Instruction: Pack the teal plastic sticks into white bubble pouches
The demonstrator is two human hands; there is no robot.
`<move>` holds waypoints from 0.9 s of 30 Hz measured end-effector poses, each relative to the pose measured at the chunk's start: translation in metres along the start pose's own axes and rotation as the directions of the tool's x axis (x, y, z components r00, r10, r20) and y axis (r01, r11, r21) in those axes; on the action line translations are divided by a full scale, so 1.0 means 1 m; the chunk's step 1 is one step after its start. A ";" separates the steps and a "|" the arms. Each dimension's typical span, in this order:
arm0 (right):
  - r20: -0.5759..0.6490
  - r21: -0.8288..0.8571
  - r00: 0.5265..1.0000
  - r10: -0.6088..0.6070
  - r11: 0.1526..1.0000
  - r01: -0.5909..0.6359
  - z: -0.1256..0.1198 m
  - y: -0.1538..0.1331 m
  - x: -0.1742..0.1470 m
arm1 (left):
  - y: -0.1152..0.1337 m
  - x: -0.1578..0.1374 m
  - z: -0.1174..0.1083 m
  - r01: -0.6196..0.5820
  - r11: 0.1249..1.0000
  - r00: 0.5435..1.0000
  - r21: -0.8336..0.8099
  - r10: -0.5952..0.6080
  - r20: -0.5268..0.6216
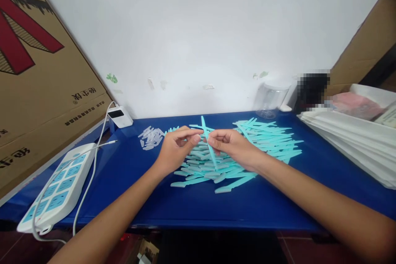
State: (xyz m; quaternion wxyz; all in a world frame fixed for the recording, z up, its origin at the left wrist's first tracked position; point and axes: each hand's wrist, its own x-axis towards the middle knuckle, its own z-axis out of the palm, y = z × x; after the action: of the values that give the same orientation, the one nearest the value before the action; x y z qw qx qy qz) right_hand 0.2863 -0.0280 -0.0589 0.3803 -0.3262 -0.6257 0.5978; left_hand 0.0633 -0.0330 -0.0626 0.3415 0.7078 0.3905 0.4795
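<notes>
My right hand [230, 144] pinches a turquoise eyebrow razor [212, 154] between thumb and fingers, holding it nearly upright above the table. Just to its left, my left hand [177, 146] has thumb and index finger closed together close against the razor; whether something small is between them I cannot make out. Beneath both hands lies a heap of similar razors [198, 179], partly hidden by them. A second heap of razors [272, 138] spreads to the right. Left of my left hand sits a small pile of clear plastic caps [151, 138].
On the blue table [247, 210], a white power strip [85, 156] with cables lies left, near a small white device [120, 117]. A clear jar [272, 99] stands at the back right. White trays [349, 140] are stacked right; a cardboard box [49, 90] rises left.
</notes>
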 end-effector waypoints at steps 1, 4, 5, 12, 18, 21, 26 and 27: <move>0.015 0.043 1.000 0.020 0.999 -0.020 0.003 0.002 0.000 | 0.002 -0.003 0.007 0.037 0.996 0.999 -0.081 -0.036 0.012; 0.028 0.108 0.998 0.064 0.992 -0.066 0.008 0.008 -0.001 | 0.004 -0.007 0.014 0.162 0.959 0.986 -0.231 -0.149 0.072; 0.023 0.111 0.997 0.074 0.991 -0.076 0.009 0.010 -0.001 | 0.004 -0.007 0.013 0.194 0.947 0.980 -0.256 -0.172 0.104; -0.001 -0.008 0.995 0.097 0.995 -0.097 0.012 0.002 -0.005 | -0.002 -0.002 0.002 0.345 0.882 0.922 -0.320 -0.256 0.290; -0.115 -0.155 0.992 0.043 0.986 -0.061 0.001 -0.010 -0.002 | -0.012 0.015 -0.062 0.282 0.888 0.957 0.364 -0.288 -0.039; -0.177 -0.192 0.984 0.035 0.979 -0.069 -0.010 -0.004 0.003 | -0.023 0.020 -0.099 0.412 0.735 0.902 0.538 -0.412 -0.128; -0.213 -0.214 0.977 0.032 0.974 -0.078 -0.016 0.004 0.007 | -0.043 0.020 -0.113 0.369 0.617 0.886 0.695 -0.460 -0.063; -0.210 -0.217 0.977 0.030 0.973 -0.077 -0.016 0.004 0.007 | -0.045 0.020 -0.112 0.344 0.580 0.890 0.738 -0.452 -0.059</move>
State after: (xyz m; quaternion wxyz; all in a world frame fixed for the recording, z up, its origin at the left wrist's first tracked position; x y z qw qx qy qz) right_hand 0.2966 -0.0137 -0.0622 0.3875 -0.4438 -0.6372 0.4968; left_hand -0.0483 0.0177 -0.0587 0.1545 0.7086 0.6733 0.1443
